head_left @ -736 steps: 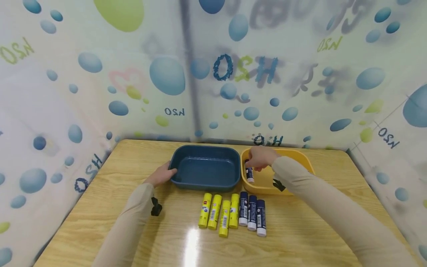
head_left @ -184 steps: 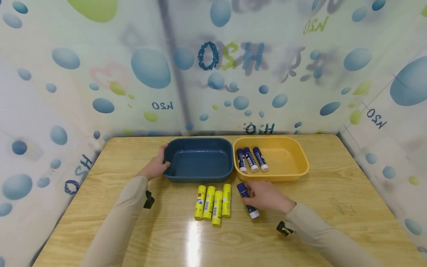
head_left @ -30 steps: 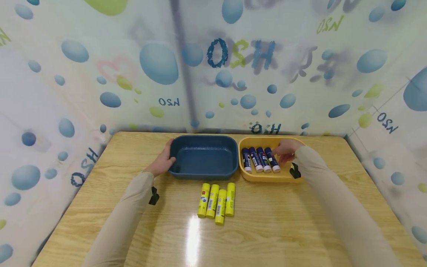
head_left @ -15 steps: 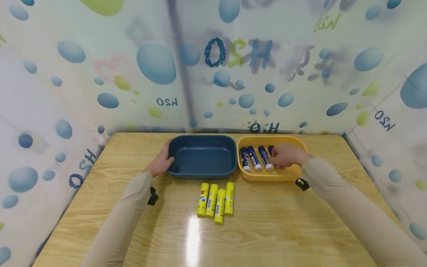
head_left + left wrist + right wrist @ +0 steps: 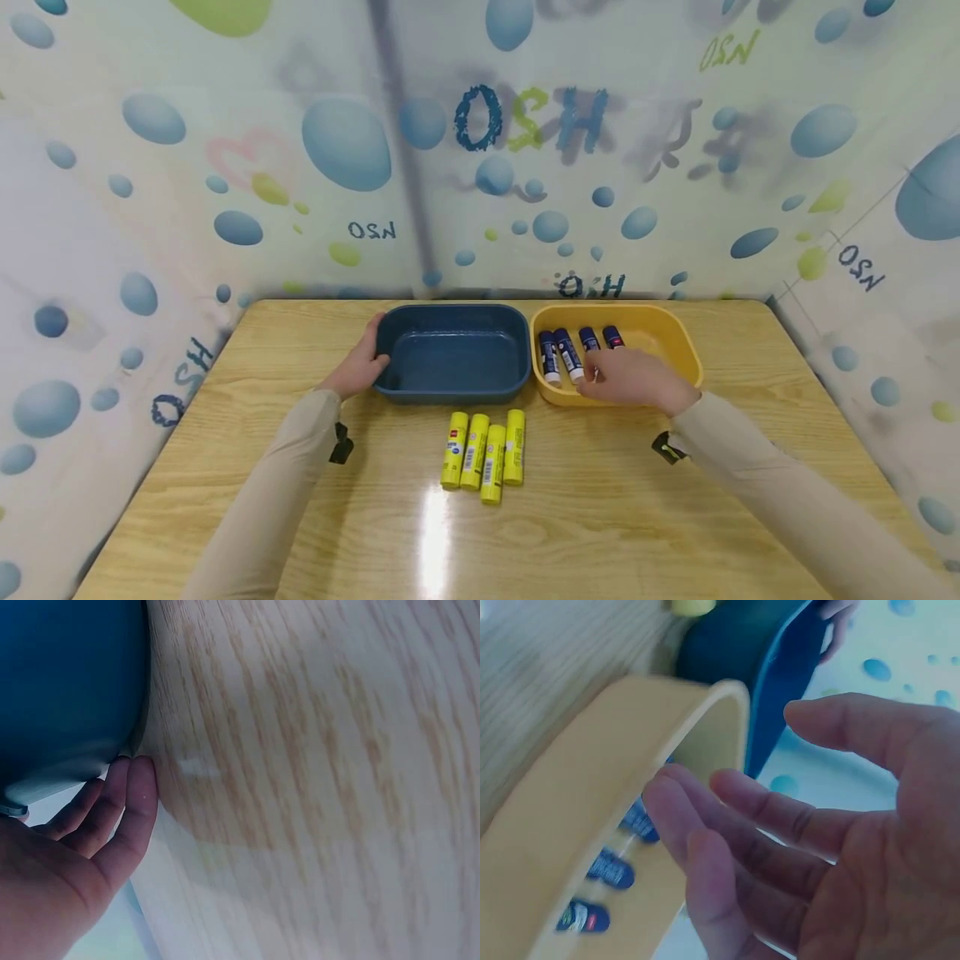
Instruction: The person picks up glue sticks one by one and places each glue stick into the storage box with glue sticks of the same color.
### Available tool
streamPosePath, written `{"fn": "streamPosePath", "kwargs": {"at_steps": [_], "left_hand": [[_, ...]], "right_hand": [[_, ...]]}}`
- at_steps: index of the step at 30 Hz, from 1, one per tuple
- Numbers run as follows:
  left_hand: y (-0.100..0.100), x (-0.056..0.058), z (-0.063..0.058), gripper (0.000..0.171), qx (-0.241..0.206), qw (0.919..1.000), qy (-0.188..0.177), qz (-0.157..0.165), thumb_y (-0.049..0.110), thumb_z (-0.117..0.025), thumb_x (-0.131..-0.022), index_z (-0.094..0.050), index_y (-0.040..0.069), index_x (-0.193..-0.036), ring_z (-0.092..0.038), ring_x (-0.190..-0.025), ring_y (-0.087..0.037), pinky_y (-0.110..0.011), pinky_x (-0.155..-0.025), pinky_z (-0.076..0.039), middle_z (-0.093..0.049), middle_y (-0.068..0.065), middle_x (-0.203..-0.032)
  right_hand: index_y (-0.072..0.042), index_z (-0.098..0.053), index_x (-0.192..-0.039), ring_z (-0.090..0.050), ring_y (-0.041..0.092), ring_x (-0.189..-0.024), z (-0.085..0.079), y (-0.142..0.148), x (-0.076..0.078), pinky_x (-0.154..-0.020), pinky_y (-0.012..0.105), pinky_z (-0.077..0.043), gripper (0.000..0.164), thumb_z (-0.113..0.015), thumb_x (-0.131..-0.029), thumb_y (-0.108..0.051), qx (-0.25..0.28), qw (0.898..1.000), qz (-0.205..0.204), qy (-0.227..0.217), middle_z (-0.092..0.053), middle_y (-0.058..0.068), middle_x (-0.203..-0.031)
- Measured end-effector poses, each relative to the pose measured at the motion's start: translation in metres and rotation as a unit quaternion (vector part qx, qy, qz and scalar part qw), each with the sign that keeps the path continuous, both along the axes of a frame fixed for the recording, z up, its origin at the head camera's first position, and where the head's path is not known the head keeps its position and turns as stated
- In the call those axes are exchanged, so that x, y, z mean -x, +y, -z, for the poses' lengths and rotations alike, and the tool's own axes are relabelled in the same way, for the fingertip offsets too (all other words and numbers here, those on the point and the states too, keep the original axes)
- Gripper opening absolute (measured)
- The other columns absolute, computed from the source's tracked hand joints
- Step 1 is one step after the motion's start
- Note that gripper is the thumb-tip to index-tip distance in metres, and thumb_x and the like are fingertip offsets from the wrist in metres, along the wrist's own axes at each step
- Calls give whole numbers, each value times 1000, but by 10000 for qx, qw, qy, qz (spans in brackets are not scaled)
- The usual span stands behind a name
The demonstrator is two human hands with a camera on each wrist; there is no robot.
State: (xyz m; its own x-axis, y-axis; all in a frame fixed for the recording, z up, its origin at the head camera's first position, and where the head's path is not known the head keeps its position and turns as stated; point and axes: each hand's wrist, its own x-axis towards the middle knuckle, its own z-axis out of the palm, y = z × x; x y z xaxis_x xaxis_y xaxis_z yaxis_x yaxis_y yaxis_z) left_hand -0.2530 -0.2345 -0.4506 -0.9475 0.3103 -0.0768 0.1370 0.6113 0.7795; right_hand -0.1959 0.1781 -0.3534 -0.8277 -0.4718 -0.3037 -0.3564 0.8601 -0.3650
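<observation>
Right hand [image 5: 637, 382], empty and loose-fingered, hid part of two blue glue sticks [image 5: 589, 340] inside the yellow tray [image 5: 686, 350]; left hand [image 5: 358, 368] rested flat against the blue tray [image 5: 450, 392].

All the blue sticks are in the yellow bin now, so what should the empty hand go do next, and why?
Probably the right hand, open and holding nothing, should reach to the yellow glue sticks on the table. The blue bin, which the left hand touches, has nothing in it.

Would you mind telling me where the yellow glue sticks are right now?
In the head view, the four yellow glue sticks lie side by side on the table, just in front of the blue tray, between the two arms.
</observation>
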Motion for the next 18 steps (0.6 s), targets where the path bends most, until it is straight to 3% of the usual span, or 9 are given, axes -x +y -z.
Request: {"fn": "streamPosePath", "kwargs": {"at_steps": [8,12,18], "left_hand": [[0,-1,-1,73,-42,10000,-70,-9,-5,-37,-96,8,4,-153,-3,-141,-44,-57,-105,-19,9,-28,-156],[1,-2,-2,73,-72,10000,-58,-18,-5,-38,-96,8,3,-153,-3,-141,-45,-59,-107,-16,8,-29,-156],[1,-3,-3,74,-83,9999,-86,-39,-4,-38,-96,7,5,-153,-2,-141,-45,-59,-108,-15,8,-29,-156]], "right_hand": [[-13,-61,-89,-51,11,-65,5,-23,-23,-61,29,-43,12,-65,-89,-24,508,9980,-328,157,-58,-5,-74],[-14,-60,-86,-49,10,-63,13,-32,-30,-59,28,-42,11,-66,-89,-23,632,9965,-495,239,-55,-6,-72],[-14,-58,-86,-49,11,-63,31,-42,-34,-60,29,-42,13,-67,-89,-23,721,9965,-409,-123,-54,-6,-71]]}}
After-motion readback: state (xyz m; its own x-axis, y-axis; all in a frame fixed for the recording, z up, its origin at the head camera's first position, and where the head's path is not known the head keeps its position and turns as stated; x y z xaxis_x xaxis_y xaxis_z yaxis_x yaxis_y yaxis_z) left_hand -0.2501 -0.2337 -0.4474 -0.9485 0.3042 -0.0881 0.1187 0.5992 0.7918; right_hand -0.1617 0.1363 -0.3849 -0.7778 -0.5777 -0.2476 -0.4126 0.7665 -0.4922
